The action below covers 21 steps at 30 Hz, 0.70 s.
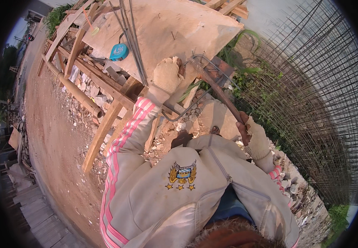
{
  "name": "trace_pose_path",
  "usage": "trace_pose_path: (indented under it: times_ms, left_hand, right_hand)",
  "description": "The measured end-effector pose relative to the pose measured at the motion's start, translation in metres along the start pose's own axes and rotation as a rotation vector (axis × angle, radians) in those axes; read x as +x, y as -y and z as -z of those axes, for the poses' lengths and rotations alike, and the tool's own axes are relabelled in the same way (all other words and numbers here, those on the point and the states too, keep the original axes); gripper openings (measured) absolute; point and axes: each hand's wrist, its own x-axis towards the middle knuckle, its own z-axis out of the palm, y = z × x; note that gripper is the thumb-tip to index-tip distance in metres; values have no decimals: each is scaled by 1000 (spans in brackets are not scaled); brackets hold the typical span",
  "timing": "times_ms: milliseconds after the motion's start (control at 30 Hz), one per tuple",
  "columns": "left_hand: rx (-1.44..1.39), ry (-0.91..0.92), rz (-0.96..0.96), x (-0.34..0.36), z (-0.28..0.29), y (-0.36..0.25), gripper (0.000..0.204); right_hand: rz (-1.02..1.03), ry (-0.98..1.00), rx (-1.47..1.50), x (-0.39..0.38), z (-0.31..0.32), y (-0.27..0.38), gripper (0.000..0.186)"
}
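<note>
Over on the left, a blue tape measure [119, 52] lies on the wooden board [154, 33], just beside straight grey rods [134, 41]. Next, the gloved left hand [168, 76]: fingers curled in above the board's near edge, and whether they pinch anything, I can't tell. Right of it, the bent steel rod [186, 113] loops around the head of the rusty lever bar [218, 89]. And the right hand [251, 134] has its fingers wrapped closed around the lever's near end! Good form here, I'd say: lever level, pull smooth, rod pinned, left fingers clear of that head. Labels now: pale print on the tape's case, then a blue-and-gold crest [182, 173] with 3 stars on the jacket [158, 198].
</note>
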Motion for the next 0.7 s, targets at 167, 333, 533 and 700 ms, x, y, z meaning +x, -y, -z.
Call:
trace_pose_path:
  times_ms: [167,333,533,700]
  left_hand:
    - [175,42,-13,12,-6,-15,28]
    - [243,80,-23,15,-15,-16,35]
    - [227,104,-47,19,-18,-13,35]
    - [162,105,-14,22,-13,-17,34]
  right_hand:
    - [35,5,8,9,8,-12,42]
    - [-22,34,138,3,31,-25,39]
    - [-120,81,462,1,61,-62,26]
    - [-78,-51,223,10,75,-70,28]
